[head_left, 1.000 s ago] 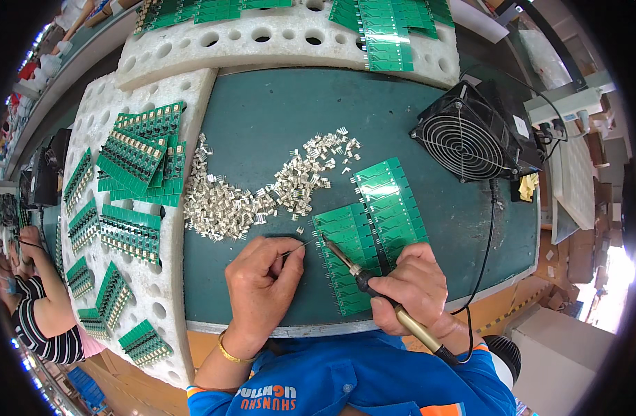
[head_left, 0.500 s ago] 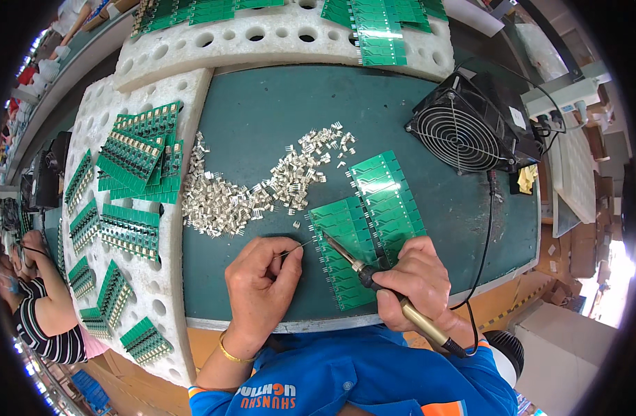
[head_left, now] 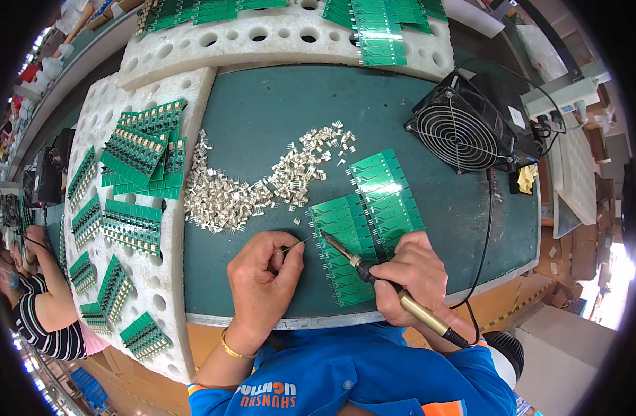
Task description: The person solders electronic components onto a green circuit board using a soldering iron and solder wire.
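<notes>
My right hand (head_left: 416, 277) grips a soldering iron (head_left: 418, 308) by its dark front grip, the brass-coloured handle running back toward my wrist. Its tip rests at the upper left edge of a green circuit board panel (head_left: 345, 260). Between thumb and forefinger, my left hand (head_left: 266, 274) pinches a thin solder wire (head_left: 304, 240), which reaches toward the iron's tip. A second green board panel (head_left: 385, 194) lies alongside the first, farther to the right. Just beyond my left hand is a loose pile of small white connectors with metal pins (head_left: 224, 201).
A black fan (head_left: 463, 125) stands at the back right, and the iron's black cable (head_left: 485, 256) runs nearby. White foam boards with holes (head_left: 169, 277) hold assembled green boards (head_left: 132, 227) at left; another (head_left: 276, 52) carries panels at the back. A co-worker (head_left: 51, 315) sits at far left.
The view has shifted very slightly. Both hands, the iron and the solder wire stay almost in the same place over the panel's left edge.
</notes>
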The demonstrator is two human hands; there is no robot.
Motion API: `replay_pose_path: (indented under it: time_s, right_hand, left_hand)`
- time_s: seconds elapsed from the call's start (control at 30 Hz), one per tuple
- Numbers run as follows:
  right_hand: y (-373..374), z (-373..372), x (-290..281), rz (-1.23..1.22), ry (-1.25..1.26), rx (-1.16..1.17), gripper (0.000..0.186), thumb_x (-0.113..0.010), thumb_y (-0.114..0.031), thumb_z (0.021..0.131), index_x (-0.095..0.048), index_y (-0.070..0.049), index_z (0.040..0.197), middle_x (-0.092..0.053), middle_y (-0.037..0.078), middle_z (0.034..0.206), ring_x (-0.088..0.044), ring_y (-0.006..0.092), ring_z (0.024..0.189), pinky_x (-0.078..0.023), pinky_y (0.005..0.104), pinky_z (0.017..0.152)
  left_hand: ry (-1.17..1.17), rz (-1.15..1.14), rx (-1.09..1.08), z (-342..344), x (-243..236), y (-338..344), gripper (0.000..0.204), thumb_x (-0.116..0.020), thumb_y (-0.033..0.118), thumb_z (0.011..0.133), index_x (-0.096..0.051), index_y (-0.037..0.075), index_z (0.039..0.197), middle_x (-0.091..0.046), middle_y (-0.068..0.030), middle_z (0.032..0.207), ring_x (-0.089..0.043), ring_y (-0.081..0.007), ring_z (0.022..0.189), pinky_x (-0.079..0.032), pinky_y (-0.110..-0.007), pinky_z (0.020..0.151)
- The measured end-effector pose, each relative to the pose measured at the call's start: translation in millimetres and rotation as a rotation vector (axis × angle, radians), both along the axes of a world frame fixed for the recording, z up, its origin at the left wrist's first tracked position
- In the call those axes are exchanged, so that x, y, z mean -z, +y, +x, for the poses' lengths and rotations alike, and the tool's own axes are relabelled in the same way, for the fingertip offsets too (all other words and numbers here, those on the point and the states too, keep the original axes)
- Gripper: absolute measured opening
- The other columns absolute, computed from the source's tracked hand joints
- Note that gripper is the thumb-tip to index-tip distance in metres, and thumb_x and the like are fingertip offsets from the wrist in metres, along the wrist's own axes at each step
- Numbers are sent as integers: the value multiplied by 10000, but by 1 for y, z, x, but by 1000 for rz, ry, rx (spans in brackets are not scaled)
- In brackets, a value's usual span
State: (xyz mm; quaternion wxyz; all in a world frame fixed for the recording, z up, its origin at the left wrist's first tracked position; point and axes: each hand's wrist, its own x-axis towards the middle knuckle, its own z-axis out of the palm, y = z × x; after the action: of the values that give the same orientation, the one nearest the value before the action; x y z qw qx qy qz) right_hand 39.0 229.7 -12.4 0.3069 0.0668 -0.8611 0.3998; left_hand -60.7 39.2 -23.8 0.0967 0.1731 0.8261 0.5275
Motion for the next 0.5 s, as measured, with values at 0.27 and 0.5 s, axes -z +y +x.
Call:
replay_pose_path:
  time_s: [0.27,0.5]
  right_hand:
    - [0,-1,0,-10,-6,0,142,-700,-15,714,-667,-55,846,-609,34,606,-535,201,495,-446,335,644]
    - [0,-1,0,-6,-10,-4,156,-699,-8,702,-666,-56,847,-611,33,609,-532,201,495,-445,335,648]
  left_hand:
    - [10,-15,2,0,-1,1,89,-733,-21,796,-665,27,829,-440,-21,588,-404,-103,510,-352,-276,476]
    - [32,-20,10,0,0,2,97,-736,-25,786,-665,29,825,-460,-32,598,-417,-114,513,-357,-281,478]
